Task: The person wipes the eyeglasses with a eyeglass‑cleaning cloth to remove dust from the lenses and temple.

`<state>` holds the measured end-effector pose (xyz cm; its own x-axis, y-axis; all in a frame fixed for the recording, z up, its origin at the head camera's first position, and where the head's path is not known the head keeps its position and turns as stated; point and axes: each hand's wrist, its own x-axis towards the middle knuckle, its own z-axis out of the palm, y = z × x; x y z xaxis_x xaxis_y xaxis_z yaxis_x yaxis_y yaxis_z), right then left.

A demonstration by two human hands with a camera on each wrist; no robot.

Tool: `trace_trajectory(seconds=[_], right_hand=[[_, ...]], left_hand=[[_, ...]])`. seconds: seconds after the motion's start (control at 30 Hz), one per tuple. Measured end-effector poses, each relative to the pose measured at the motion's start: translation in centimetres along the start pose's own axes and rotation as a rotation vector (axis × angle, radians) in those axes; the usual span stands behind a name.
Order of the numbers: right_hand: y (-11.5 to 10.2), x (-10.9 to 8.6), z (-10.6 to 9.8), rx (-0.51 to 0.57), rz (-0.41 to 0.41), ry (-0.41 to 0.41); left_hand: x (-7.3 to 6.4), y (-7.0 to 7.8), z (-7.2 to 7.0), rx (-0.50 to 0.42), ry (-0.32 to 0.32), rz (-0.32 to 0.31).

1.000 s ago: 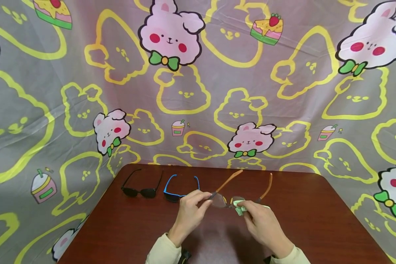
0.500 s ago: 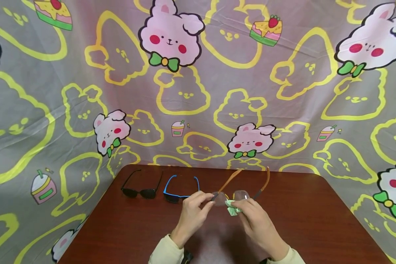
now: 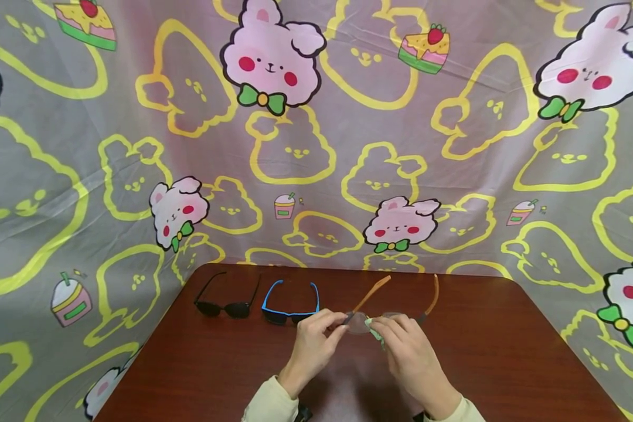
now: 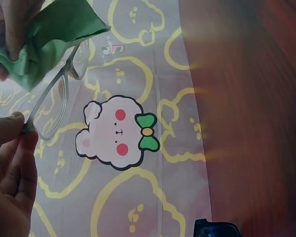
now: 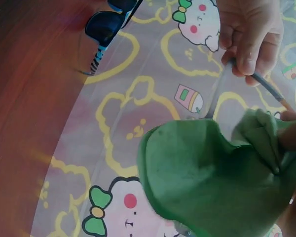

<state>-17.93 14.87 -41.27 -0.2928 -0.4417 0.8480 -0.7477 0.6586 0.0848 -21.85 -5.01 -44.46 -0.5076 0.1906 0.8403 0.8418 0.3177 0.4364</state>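
My left hand (image 3: 313,347) pinches a pair of clear-lensed eyeglasses (image 3: 357,323) at the left hinge, with the orange-brown temples pointing away. In my right hand (image 3: 415,358) is a folded green cleaning cloth (image 3: 375,333), gripped between thumb and fingers near the nose bridge. From the left wrist, the cloth (image 4: 64,34) overlaps the upper part of the glasses' frame (image 4: 39,106). The right wrist view has the cloth (image 5: 187,168) covering most of the lenses, while the left fingers (image 5: 249,57) hold the frame's end. Right-hand fingers hide much of the right lens in the head view.
Black sunglasses (image 3: 224,309) and blue-framed sunglasses (image 3: 282,316) lie at the back left of the brown wooden table (image 3: 506,351). A patterned fabric sheet (image 3: 316,146) rises around the table's back and sides.
The cloth has shifted left from the right lens toward the bridge and left lens. The glasses have tilted up and back down, and the left hand has edged right.
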Motion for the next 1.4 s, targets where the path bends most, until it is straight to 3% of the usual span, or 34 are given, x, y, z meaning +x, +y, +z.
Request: trace_trajectory(seconds=[0.13,0.27,0.6,0.87,1.1,1.4], right_hand=[[0.2,-0.2,0.3,0.001,-0.024,-0.032],[0.1,-0.4,0.4,-0.008,-0.038,-0.059],[-0.3,-0.7,0.0,0.027,0.067,-0.099],[0.0,-1.0,0.2,0.164,0.115,-0.052],[0.2,-1.0,0.2,0.246,0.101,0.038],[0.2,-1.2,0.1,0.253,0.115,0.008]], left_hand=[[0.1,0.3,0.0,-0.039,-0.015,-0.011],[0.2,0.5,0.1,-0.056,-0.009,0.026],[0.1,0.7,0.4,-0.087,0.010,0.057],[0.3,1.1,0.5,-0.089,0.000,0.063],[1.5,3.7,-0.4,-0.128,-0.023,0.071],[1.9,4.5,-0.7,-0.138,-0.027,0.072]])
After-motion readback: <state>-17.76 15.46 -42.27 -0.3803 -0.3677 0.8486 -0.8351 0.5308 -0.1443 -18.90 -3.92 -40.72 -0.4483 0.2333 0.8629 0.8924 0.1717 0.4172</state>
